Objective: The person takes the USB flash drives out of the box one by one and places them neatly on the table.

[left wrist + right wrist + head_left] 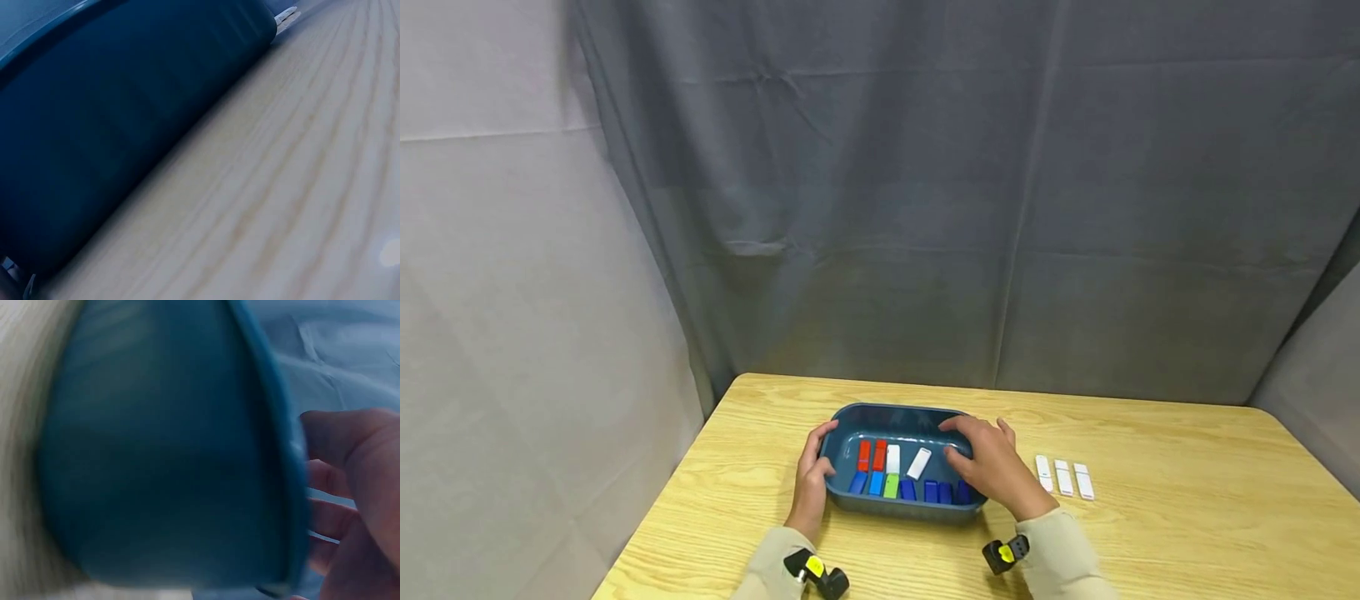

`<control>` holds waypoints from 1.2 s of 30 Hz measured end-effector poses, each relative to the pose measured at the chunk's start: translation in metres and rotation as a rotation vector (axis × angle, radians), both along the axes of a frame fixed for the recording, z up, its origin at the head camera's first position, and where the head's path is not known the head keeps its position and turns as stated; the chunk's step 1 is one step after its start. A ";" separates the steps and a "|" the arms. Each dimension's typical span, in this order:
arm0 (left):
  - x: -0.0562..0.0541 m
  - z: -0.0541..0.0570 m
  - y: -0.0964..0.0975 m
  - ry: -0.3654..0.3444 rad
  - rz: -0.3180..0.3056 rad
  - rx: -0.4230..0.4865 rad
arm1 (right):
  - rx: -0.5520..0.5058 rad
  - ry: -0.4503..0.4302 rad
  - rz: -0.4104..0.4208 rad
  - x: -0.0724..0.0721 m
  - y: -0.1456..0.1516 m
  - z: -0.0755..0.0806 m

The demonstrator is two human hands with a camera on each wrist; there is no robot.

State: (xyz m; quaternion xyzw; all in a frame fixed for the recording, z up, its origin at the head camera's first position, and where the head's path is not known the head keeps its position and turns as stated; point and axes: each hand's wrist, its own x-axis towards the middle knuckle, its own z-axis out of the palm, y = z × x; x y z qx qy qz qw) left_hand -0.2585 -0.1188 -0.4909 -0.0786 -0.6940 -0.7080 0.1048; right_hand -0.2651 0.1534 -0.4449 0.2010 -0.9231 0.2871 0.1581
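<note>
A dark teal plastic tub (898, 510) sits on the table with small capped sticks like USB flash drives lying in it. Two are red (872, 456), one is green (891, 486), and several are blue (931, 491). A white stick (892, 459) lies straight beside the red ones; another white stick (918, 463) lies slanted. My left hand (809, 487) holds the tub's left end at the rim. Over the right end reaches my right hand (996, 467), its thumb and fingers spread apart, with nothing seen between them. The right wrist view shows these fingers (331, 519) beyond the rim.
Three white sticks (1063, 477) lie in a row on the wooden table (1187, 500), right of the tub. A grey curtain (880, 208) hangs behind the table, with pale cloth (527, 333) along the left side.
</note>
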 end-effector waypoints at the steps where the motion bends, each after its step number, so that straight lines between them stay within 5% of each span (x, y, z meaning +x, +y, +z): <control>1: -0.002 -0.002 0.000 -0.006 0.002 0.010 | -0.002 -0.007 0.002 -0.001 -0.003 -0.001; 11: -0.015 -0.026 0.000 -0.001 0.030 0.041 | 0.042 -0.057 -0.006 -0.010 -0.022 -0.014; 19: -0.017 -0.026 0.000 0.015 0.035 0.039 | 0.086 -0.015 -0.023 -0.013 -0.032 -0.016; 36: -0.016 -0.026 -0.001 0.014 0.026 0.045 | 0.351 -0.002 -0.004 -0.011 -0.036 -0.022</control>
